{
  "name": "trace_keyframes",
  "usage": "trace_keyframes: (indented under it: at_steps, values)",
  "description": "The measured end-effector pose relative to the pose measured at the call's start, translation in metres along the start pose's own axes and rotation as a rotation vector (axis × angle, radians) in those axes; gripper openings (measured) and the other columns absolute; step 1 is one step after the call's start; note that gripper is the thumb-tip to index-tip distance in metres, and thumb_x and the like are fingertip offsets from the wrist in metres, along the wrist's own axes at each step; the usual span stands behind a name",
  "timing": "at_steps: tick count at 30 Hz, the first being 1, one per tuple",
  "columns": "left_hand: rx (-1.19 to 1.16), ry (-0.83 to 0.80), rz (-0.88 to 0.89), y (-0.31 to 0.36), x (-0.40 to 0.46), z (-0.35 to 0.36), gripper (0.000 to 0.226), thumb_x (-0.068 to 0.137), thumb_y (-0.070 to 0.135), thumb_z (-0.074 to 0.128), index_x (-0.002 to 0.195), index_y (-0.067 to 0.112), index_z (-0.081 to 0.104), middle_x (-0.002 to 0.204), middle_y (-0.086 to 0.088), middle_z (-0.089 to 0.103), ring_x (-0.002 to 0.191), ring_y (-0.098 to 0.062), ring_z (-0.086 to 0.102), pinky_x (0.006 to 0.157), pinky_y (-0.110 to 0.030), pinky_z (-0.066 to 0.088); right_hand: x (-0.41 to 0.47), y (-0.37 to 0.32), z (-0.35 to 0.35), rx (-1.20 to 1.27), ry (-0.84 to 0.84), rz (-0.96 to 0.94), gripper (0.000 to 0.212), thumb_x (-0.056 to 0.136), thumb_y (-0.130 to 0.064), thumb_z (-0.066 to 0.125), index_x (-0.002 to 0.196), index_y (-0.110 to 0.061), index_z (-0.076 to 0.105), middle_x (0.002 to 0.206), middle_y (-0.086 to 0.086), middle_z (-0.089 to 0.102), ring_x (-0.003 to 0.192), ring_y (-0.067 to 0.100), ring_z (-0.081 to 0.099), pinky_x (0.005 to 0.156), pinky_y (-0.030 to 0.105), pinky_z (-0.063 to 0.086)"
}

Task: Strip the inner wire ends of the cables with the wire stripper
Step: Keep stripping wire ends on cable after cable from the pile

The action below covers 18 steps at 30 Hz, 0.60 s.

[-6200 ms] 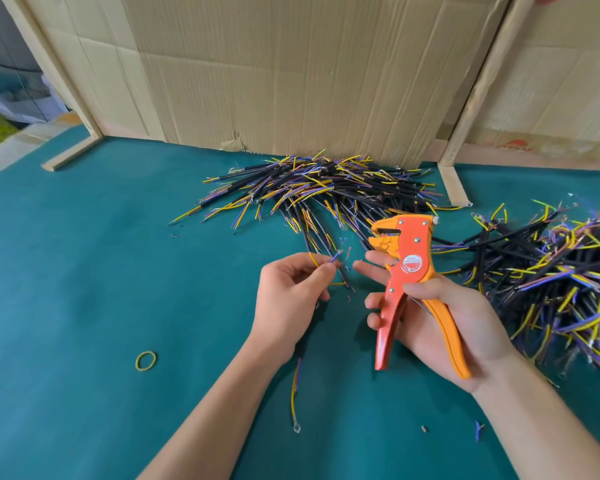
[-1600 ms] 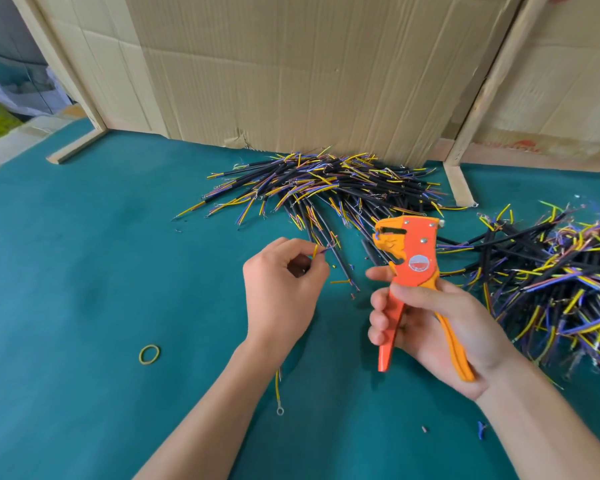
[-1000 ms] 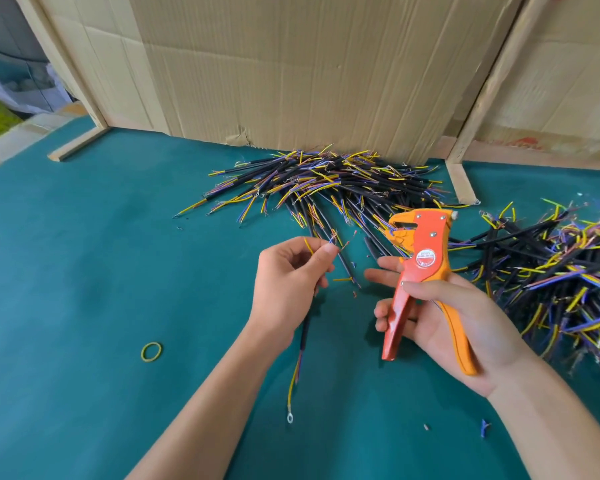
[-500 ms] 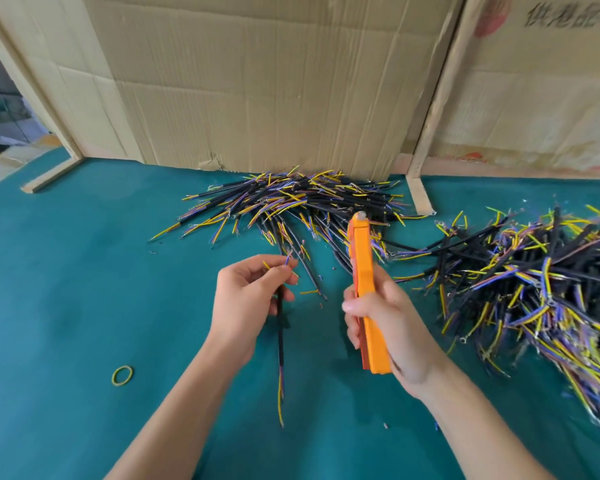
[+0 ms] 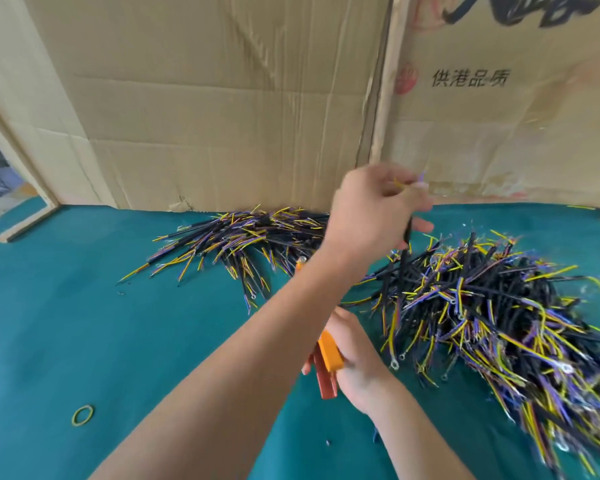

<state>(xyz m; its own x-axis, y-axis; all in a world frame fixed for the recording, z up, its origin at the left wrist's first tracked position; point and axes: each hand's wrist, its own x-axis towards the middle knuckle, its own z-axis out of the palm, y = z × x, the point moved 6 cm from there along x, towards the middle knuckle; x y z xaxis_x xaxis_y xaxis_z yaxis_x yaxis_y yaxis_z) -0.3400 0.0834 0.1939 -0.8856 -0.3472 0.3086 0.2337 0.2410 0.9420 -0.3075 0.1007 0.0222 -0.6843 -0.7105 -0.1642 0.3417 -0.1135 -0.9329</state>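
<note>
Item, nearest: right hand (image 5: 352,355), gripping the handles of the orange wire stripper (image 5: 328,362) low over the teal mat (image 5: 84,323); the tool's long axis is running up-left from the red handle end toward its head, which is lying hidden behind the left forearm

Item, near left: a yellow rubber band (image 5: 82,415), lying loose on the mat, well apart from the work

Item, right: a large heap of cables (image 5: 499,306), black jackets with yellow and purple inner wires fanning out

Item, middle: left hand (image 5: 374,209), crossing above the right one and pinching one black cable (image 5: 407,233) between thumb and fingers; the cable is hanging nearly upright, its yellow and purple inner ends pointing up and right past the fingertips, its lower end dropping toward the right-hand heap

Item, farther: a second cable pile (image 5: 243,237), lying against the foot of the cardboard wall (image 5: 222,116)

Risk: the hand is showing motion blur, so the cable could be slipping in so light a pinch; released over the heap, it may be tangling with neighbours and mixing finished and unfinished stock; crossed arms are hiding the stripper head, inviting a snag
</note>
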Motion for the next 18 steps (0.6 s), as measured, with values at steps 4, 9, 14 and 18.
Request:
trace_keyframes:
  at_steps: [4,9,14,18]
  values:
    - [0.8,-0.164,0.179,-0.017,0.029,0.02,0.043,0.095,0.056,0.056,0.124,0.024,0.061,0.106,-0.004,0.073,0.102,-0.032,0.066,0.088,-0.041,0.053,-0.001,-0.001,0.0,0.004,0.006,0.018,0.041,0.084,-0.024,0.06,0.1,0.013,0.053,0.088,0.022,0.059,0.07,0.037,0.055,0.067,0.043,0.042]
    - [1.14,0.166,-0.199,-0.097,0.024,-0.109,0.026,0.091,0.03,0.051,0.1,0.01,0.065,0.106,-0.019,0.068,0.095,-0.04,0.06,0.074,-0.038,0.049,0.001,-0.001,-0.003,0.156,0.028,0.041,0.036,0.082,-0.021,0.065,0.111,-0.002,0.057,0.076,0.014,0.062,0.051,0.026,0.054,0.046,0.031,0.047]
    - [1.271,0.254,-0.57,-0.172,-0.038,-0.206,0.042,0.1,0.043,0.048,0.126,0.01,0.047,0.132,-0.016,0.049,0.126,-0.038,0.045,0.089,-0.048,0.048,0.004,0.003,-0.006,0.282,0.048,0.095,0.018,0.098,-0.015,0.052,0.111,-0.004,0.057,0.076,0.015,0.062,0.054,0.024,0.056,0.048,0.033,0.049]
    - [1.301,0.241,-0.446,-0.18,-0.037,-0.201,0.019,0.099,0.032,0.046,0.104,0.013,0.049,0.113,-0.013,0.061,0.105,-0.037,0.058,0.07,-0.039,0.041,0.005,0.001,-0.005,0.274,0.036,0.09,0.023,0.098,-0.015,0.052,0.115,-0.002,0.058,0.077,0.015,0.062,0.055,0.025,0.056,0.05,0.035,0.049]
